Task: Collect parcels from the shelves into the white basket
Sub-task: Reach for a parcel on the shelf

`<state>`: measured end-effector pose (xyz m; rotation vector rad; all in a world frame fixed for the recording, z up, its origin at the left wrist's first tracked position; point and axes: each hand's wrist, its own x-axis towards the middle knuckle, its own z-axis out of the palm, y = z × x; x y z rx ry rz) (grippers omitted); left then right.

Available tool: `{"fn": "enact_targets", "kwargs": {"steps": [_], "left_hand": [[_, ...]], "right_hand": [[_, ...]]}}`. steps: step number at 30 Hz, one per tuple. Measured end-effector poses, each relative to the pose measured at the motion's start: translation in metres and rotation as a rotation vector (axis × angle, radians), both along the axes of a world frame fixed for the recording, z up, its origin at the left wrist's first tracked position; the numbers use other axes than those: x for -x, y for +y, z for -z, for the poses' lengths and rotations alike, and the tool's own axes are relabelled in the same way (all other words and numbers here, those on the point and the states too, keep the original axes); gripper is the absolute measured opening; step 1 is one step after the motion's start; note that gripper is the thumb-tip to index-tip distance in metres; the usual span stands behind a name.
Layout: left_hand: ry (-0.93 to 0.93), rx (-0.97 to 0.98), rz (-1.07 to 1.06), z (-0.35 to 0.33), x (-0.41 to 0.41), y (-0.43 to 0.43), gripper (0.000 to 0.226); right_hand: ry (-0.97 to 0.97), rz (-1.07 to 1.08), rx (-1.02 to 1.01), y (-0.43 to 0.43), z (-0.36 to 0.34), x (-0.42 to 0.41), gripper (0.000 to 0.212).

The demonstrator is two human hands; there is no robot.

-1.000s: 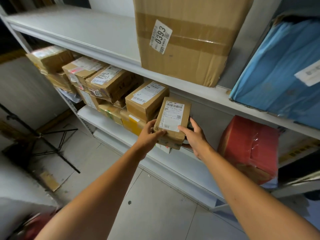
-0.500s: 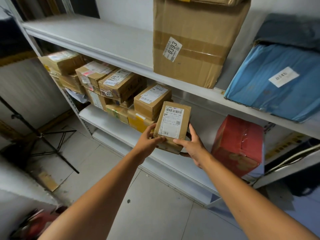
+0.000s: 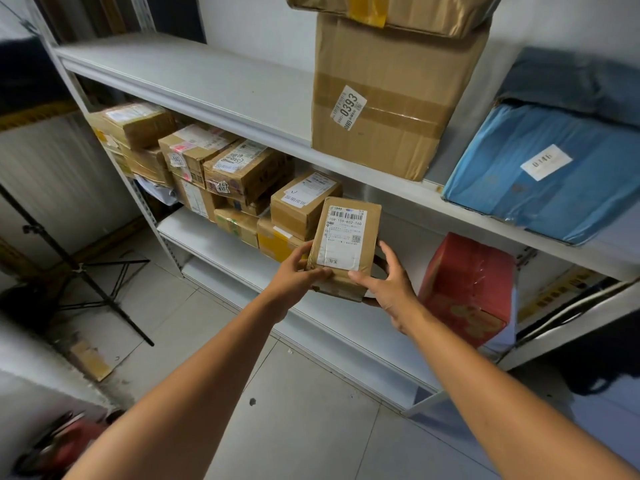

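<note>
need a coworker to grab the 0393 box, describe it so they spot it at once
On the white shelving unit, take the upper shelf. The 0393 box stands beside a blue wrapped parcel, a flatter taped box on top. It is the biggest brown carton there, its white sticker tilted.

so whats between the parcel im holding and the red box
In the head view, only the right hand, gripping the parcel at its right edge; past it the shelf is bare up to the red box.
</note>
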<state>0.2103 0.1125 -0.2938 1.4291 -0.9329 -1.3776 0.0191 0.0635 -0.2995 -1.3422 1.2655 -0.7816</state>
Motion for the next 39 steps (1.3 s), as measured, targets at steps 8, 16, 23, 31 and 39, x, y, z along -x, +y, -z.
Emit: {"fn": "enact_targets", "kwargs": {"steps": [8, 16, 23, 31, 39], "left_hand": [[0.013, -0.014, 0.002, 0.001, 0.002, 0.005, 0.061], [-0.049, 0.043, 0.04, 0.005, 0.011, 0.001, 0.082], [-0.077, 0.179, 0.013, -0.005, 0.025, 0.001, 0.084], [-0.201, 0.19, -0.001, -0.006, 0.03, 0.002, 0.078], [-0.123, 0.168, -0.034, -0.011, 0.035, -0.002, 0.073]], "right_hand": [[-0.007, -0.132, -0.023, 0.0, -0.002, 0.011, 0.11], [0.006, -0.037, -0.042, -0.006, -0.004, 0.02, 0.098], [-0.159, 0.035, -0.12, -0.01, -0.002, 0.023, 0.08], [-0.228, 0.049, -0.159, -0.018, -0.011, 0.03, 0.065], [-0.21, 0.048, -0.062, -0.018, -0.016, 0.03, 0.073]]}}
